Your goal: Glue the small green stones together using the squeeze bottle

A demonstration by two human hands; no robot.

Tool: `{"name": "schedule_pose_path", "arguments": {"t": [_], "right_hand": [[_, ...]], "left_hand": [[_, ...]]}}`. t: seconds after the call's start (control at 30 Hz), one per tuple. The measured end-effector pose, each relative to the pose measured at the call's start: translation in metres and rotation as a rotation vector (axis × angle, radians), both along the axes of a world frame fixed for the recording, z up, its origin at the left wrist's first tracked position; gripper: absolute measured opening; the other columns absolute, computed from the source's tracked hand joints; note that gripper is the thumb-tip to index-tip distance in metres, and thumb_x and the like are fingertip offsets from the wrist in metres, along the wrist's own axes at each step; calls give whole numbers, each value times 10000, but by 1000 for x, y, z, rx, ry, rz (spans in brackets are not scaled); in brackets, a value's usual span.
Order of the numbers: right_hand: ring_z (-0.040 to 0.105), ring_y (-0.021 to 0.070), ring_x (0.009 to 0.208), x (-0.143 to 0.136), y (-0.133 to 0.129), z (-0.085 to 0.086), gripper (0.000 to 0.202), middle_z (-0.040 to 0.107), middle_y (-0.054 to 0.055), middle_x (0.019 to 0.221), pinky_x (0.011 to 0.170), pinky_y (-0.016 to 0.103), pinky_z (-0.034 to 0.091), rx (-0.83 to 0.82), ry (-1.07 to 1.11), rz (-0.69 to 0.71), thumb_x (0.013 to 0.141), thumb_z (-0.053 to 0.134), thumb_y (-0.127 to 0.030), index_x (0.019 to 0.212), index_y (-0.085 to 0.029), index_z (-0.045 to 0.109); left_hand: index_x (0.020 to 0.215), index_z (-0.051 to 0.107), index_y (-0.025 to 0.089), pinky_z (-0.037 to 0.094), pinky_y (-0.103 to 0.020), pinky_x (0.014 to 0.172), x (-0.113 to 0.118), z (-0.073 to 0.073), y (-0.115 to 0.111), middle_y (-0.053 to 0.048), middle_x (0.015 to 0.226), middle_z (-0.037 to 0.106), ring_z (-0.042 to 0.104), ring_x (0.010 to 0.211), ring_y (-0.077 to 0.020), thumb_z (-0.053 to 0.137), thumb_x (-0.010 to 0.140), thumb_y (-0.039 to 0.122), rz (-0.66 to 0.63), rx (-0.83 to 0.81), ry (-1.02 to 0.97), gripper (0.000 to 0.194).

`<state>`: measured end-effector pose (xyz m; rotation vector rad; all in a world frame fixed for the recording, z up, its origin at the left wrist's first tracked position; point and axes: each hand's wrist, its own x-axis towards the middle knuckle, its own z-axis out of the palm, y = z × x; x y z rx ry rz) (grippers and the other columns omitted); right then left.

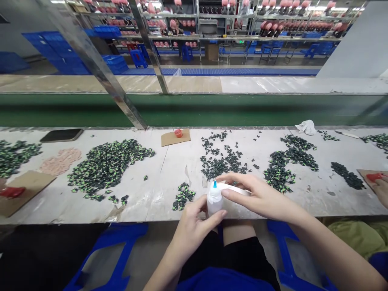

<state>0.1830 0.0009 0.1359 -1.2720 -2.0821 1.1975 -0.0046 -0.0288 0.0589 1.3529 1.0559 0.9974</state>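
Observation:
A small white squeeze bottle (pixel 214 205) with a blue nozzle tip stands upright near the table's front edge. My left hand (pixel 197 222) is wrapped round its lower body, thumb in front. White wrapping covers the bottle's neck. At the neck, my right hand (pixel 247 193) is closed, its fingers on a white band-like piece (pixel 233 187) that runs back under the palm; its exact kind is unclear. Just beyond my hands lies a scattered pile of small dark parts (pixel 221 163). To the left of the bottle is a small cluster of black-and-green parts (pixel 183 197).
Larger piles of black-and-green parts (pixel 106 167) lie left and right. A red cap (pixel 178 133) rests on cardboard (pixel 169 139) at the back. A phone (pixel 61 135) and pale pink pieces (pixel 62 160) are at left. Other people's hands (pixel 381 190) show at both edges, near red items.

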Motion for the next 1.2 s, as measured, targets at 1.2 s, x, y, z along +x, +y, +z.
{"name": "schedule_pose_path", "arguments": {"t": [1.2], "right_hand": [[683, 208, 952, -28, -13, -10, 323, 694, 57, 955, 835, 336, 565, 429, 112, -276, 842, 623, -284, 1145, -213, 538]], "left_hand": [[799, 637, 143, 247, -191, 422, 20, -15, 2, 41, 551, 452, 263, 395, -30, 603, 771, 654, -156, -199, -827, 513]]}}
